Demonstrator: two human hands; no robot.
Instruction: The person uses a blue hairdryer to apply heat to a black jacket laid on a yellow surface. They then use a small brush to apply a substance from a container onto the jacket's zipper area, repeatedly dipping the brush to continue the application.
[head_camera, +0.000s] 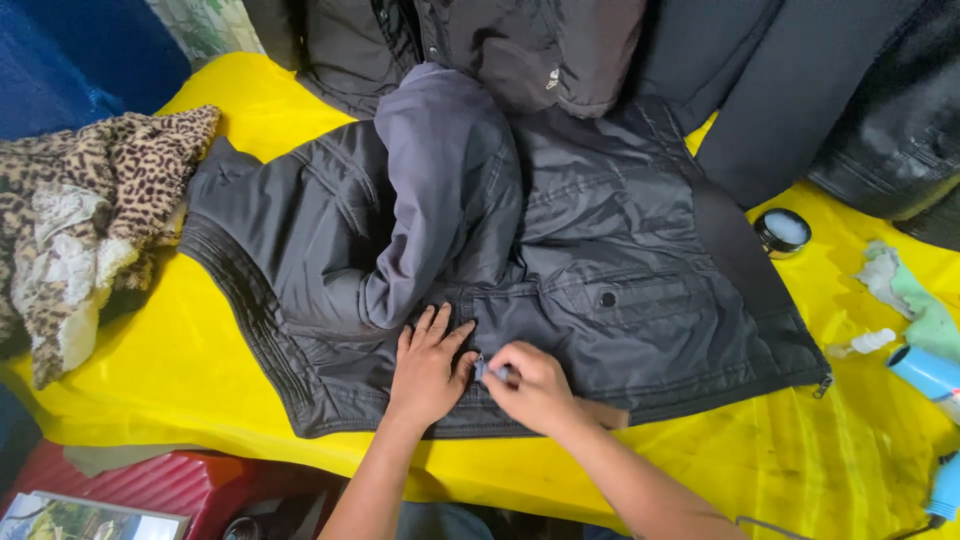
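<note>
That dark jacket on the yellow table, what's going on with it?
A person has a dark grey jacket spread flat on a yellow table cover. The left hand presses flat on the fabric near the lower hem, while the right hand pinches a small blue-grey object against the jacket right beside it. A leopard-print garment lies to one side, and a small round tin to the other.

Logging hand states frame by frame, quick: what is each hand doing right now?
Left hand: open, flat on the dark jacket, holding nothing.
Right hand: closed in a pinch grip on a small bluish object; what it is cannot be told.
</note>
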